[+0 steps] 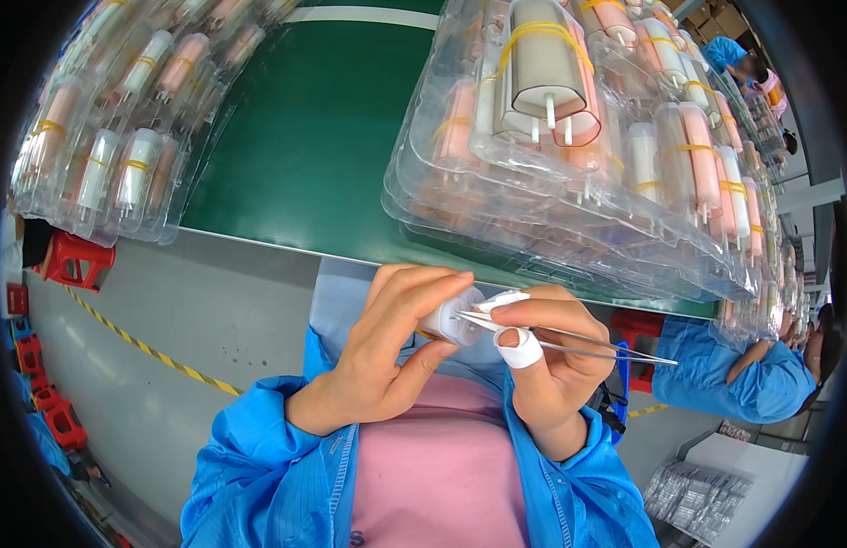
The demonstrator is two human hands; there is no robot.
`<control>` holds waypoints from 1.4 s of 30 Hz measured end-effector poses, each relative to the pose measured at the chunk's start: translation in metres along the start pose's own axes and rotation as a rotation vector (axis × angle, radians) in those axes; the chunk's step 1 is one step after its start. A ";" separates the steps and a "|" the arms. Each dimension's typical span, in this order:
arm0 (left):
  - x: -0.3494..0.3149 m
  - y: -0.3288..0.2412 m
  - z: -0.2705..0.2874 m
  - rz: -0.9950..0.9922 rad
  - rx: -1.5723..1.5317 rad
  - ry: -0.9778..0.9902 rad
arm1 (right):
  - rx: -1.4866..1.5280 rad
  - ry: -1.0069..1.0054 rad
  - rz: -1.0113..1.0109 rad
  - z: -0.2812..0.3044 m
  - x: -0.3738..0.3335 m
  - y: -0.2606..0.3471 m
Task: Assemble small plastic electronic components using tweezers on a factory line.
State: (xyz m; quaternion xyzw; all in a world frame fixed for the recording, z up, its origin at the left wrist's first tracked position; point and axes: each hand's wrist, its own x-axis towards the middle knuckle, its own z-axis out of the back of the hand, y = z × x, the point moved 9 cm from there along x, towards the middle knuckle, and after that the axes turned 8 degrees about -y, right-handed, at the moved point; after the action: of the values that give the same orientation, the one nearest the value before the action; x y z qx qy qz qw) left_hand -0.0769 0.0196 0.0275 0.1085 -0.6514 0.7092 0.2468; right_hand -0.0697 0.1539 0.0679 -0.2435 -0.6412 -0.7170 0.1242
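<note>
In front of my chest, just off the table's near edge, my left hand [387,342] is wrapped round a small whitish translucent cylinder [452,320], its round end turned to the right. My right hand [556,352] grips a pair of metal tweezers [615,348]. Their tips meet the end of the cylinder, and the back of the tweezers sticks out to the right. White tape covers my right thumb, and a white wrap shows at a fingertip of the same hand. What exactly the tips touch is too small to make out.
Stacked clear plastic trays [414,196] of pink, white and grey cylinders with yellow bands stand on the green table [295,137] at right. More such trays [158,205] are at left. A person in blue [743,370] sits to the right. Red stools [81,262] stand at left.
</note>
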 end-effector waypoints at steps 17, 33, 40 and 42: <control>0.002 -0.011 -0.002 -0.143 0.221 0.013 | -0.134 0.059 0.023 -0.004 0.004 0.003; -0.005 0.012 0.000 0.172 -0.251 -0.036 | 0.031 0.025 0.005 0.002 0.001 0.001; -0.004 0.012 0.000 0.171 -0.283 -0.034 | 0.031 0.020 0.020 0.002 0.001 0.002; -0.005 0.013 0.001 0.146 -0.270 -0.040 | 0.050 -0.031 -0.060 0.005 -0.002 -0.006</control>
State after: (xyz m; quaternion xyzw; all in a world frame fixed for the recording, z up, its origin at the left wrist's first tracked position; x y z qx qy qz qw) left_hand -0.0793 0.0168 0.0144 0.0408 -0.7519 0.6289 0.1937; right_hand -0.0696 0.1597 0.0616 -0.2321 -0.6679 -0.7001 0.0990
